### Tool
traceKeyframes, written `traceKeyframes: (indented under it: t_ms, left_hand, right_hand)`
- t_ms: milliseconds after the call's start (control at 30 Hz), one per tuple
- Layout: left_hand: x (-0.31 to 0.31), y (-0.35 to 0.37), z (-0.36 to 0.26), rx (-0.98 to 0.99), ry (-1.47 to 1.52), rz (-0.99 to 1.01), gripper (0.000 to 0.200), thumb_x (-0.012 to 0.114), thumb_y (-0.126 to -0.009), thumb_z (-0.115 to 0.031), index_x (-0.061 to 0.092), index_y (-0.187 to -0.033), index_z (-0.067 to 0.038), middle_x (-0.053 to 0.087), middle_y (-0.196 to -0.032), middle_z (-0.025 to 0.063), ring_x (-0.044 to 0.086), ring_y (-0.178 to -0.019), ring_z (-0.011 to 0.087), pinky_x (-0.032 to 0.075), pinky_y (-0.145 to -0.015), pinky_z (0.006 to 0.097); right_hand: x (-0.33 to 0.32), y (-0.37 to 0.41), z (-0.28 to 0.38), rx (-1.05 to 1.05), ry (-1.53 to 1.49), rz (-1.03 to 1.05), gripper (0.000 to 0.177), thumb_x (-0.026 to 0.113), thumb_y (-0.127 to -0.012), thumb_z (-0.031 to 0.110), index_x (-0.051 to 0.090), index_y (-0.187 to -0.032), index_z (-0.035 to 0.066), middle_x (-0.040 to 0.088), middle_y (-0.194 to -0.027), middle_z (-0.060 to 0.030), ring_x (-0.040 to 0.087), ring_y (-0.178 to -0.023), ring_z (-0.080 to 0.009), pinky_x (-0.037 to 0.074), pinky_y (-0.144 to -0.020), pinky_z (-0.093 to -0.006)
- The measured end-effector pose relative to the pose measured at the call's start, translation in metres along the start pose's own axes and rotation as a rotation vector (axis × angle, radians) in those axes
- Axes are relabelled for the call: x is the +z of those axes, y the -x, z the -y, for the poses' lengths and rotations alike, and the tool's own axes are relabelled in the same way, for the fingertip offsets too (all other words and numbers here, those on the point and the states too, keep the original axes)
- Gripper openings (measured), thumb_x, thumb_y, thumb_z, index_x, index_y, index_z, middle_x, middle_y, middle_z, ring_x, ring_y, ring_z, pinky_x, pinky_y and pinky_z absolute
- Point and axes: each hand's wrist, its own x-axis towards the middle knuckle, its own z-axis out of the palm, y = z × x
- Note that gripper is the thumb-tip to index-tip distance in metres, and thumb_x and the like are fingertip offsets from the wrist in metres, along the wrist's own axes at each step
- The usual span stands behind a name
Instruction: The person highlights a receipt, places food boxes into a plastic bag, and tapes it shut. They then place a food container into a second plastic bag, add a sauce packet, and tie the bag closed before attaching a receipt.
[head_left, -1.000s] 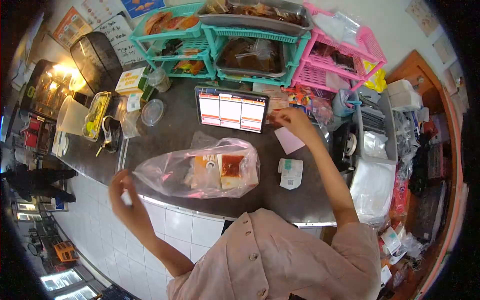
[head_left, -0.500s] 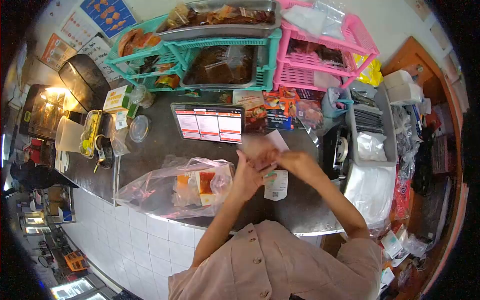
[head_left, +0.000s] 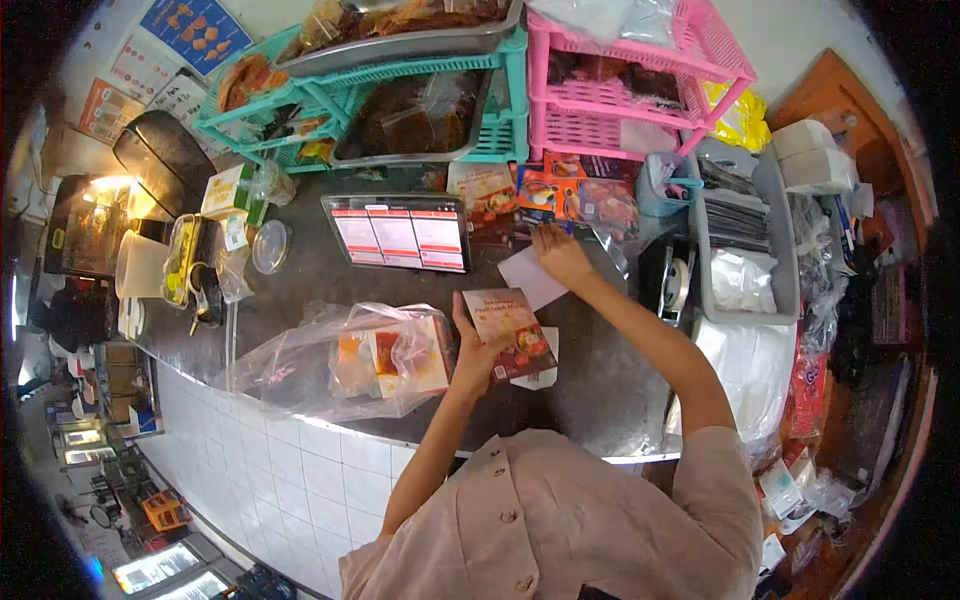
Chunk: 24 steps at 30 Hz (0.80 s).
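A printed leaflet [head_left: 512, 325] with food pictures is gripped in my left hand [head_left: 477, 355], thumb along its left edge. Beneath it, a white receipt [head_left: 545, 372] lies on the counter, mostly covered. My right hand [head_left: 566, 262] reaches to the back, its fingertips by the orange and blue leaflets [head_left: 548, 197]. Whether those fingers pinch anything is hidden. A pale blank sheet [head_left: 530, 278] lies beside and partly under that hand. Left of my left hand is a clear plastic bag [head_left: 290, 360] with a white and orange box [head_left: 415, 355] inside.
A tablet [head_left: 397, 235] stands behind the bag. Teal racks [head_left: 508, 130] with metal trays and a pink rack [head_left: 600, 130] line the back. On the right are a tape dispenser [head_left: 677, 285], a grey bin [head_left: 789, 280] of packets and stacked white plastic bags [head_left: 735, 385].
My hands were together over the counter, blurred. Now they are apart: the left holds the leaflet over the receipt, and the right has moved back towards the leaflets. The view has shifted slightly.
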Motion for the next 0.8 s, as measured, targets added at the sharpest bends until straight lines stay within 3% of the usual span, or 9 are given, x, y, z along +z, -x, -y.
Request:
traceKeyframes:
  t_ms: [100,200,300,367,400,467,533,667,800]
  left_hand:
    - [0.002,-0.013,-0.007,-0.004,-0.041,0.046,0.074,0.052,-0.084,-0.003,0.005,-0.139,-0.021,0.035,-0.127,0.0143,0.045,-0.11,0.0247,0.046,-0.085,0.0359]
    - [-0.003,-0.037,0.008,0.036,-0.025,0.116,0.061,0.046,-0.091,-0.019,0.008,-0.139,-0.018,0.033,-0.13,0.0122,0.043,-0.112,0.0238,0.043,-0.089,0.0359]
    - [0.012,-0.049,-0.002,-0.002,0.03,0.029,0.052,0.039,-0.093,-0.037,0.023,-0.134,-0.011,0.039,-0.127,0.0091,0.046,-0.11,0.0216,0.041,-0.091,0.0363]
    - [0.02,-0.047,-0.031,-0.209,0.282,0.107,0.048,0.04,-0.092,-0.038,0.032,-0.129,-0.008,0.048,-0.118,0.0074,0.051,-0.102,0.0206,0.044,-0.086,0.0348]
    - [0.021,-0.047,-0.04,-0.317,0.407,0.152,0.048,0.04,-0.092,-0.039,0.036,-0.126,-0.006,0.052,-0.113,0.0066,0.054,-0.098,0.02,0.046,-0.084,0.034]
    - [0.006,-0.051,-0.012,-0.165,0.212,0.043,0.039,0.051,-0.088,-0.027,0.041,-0.119,-0.005,0.056,-0.102,0.005,0.057,-0.086,0.0168,0.049,-0.075,0.0296]
    - [-0.004,-0.041,0.003,-0.015,-0.052,-0.085,0.038,0.055,-0.087,-0.018,0.04,-0.118,-0.002,0.052,-0.108,0.0067,0.054,-0.09,0.0137,0.046,-0.077,0.0272]
    - [0.008,-0.011,-0.003,0.133,-0.22,-0.159,0.05,0.058,-0.083,-0.01,0.033,-0.125,-0.002,0.048,-0.113,0.0091,0.048,-0.102,0.0149,0.044,-0.082,0.0264]
    - [0.015,0.014,-0.016,0.186,-0.371,-0.164,0.052,0.059,-0.083,-0.009,0.031,-0.126,0.0,0.046,-0.114,0.0105,0.046,-0.106,0.0158,0.039,-0.089,0.0267]
  right_hand:
    - [-0.02,-0.004,-0.016,0.201,-0.31,0.127,0.025,0.053,-0.073,0.011,0.059,-0.095,-0.001,0.063,-0.088,-0.0162,0.062,-0.074,-0.0269,0.05,-0.059,-0.0372]
    - [-0.039,0.003,-0.017,0.333,-0.778,-0.175,0.019,0.057,-0.074,0.013,0.062,-0.089,0.005,0.064,-0.082,-0.0139,0.062,-0.072,-0.0256,0.05,-0.061,-0.0352]
    - [-0.088,0.02,0.002,0.355,-0.856,-0.448,0.013,0.06,-0.077,0.014,0.065,-0.085,0.006,0.064,-0.086,-0.0137,0.063,-0.069,-0.0254,0.048,-0.059,-0.0335]
    - [-0.123,0.049,0.03,0.242,-1.131,-0.094,0.014,0.058,-0.078,0.012,0.064,-0.09,0.006,0.064,-0.089,-0.0123,0.063,-0.075,-0.0256,0.048,-0.068,-0.0335]
    - [-0.128,0.057,0.04,-0.051,-0.999,-0.187,0.014,0.055,-0.082,0.011,0.063,-0.092,0.006,0.063,-0.094,-0.0117,0.062,-0.082,-0.0253,0.046,-0.078,-0.0336]
    - [-0.129,0.065,0.043,-0.013,-1.294,-0.093,0.015,0.052,-0.082,0.01,0.062,-0.09,0.004,0.062,-0.096,-0.0124,0.06,-0.092,-0.0265,0.046,-0.08,-0.0342]
    - [-0.096,0.068,0.015,0.483,-1.321,-0.146,0.014,0.052,-0.081,0.006,0.06,-0.091,0.002,0.062,-0.091,-0.0125,0.061,-0.083,-0.0267,0.047,-0.074,-0.0349]
    - [-0.018,0.066,-0.038,0.504,-0.764,-0.077,0.019,0.053,-0.078,0.001,0.057,-0.096,-0.002,0.059,-0.087,-0.0186,0.059,-0.083,-0.0314,0.048,-0.072,-0.036]
    - [-0.023,0.057,-0.044,0.721,-0.709,-0.211,0.026,0.057,-0.073,0.0,0.056,-0.1,0.0,0.055,-0.097,-0.0177,0.055,-0.087,-0.0344,0.046,-0.075,-0.0393]
